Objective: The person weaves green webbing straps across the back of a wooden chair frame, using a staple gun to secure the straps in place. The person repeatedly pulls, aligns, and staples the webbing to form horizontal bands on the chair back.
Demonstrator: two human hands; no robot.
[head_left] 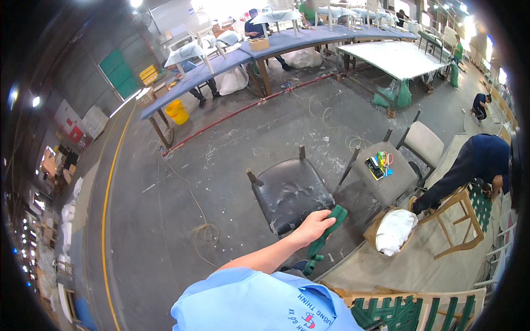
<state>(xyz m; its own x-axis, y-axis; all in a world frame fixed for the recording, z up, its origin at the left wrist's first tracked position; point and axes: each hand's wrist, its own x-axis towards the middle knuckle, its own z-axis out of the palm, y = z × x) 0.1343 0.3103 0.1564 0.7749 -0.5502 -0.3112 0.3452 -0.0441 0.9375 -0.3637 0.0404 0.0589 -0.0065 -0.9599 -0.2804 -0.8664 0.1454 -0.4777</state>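
Observation:
From the lower middle my left arm reaches to the right, and my left hand [316, 227] is closed round a folded green webbing strap [334, 217]. The strap's loose end hangs below the fingers, beside my shoe. Just beyond the hand stands a black padded seat [290, 190] with a worn, creased cover. At the lower right is a wooden frame [428, 303] with green straps, some of them interwoven. My right hand does not show.
Right of the black seat, a grey chair [385, 175] carries scissors [388, 159] and small items. A box [376, 230] holds white material. A co-worker [469, 171] bends over a webbed wooden chair frame [461, 220]. Long blue-topped tables [221, 69] stand behind; a thin hose [190, 190] crosses the floor.

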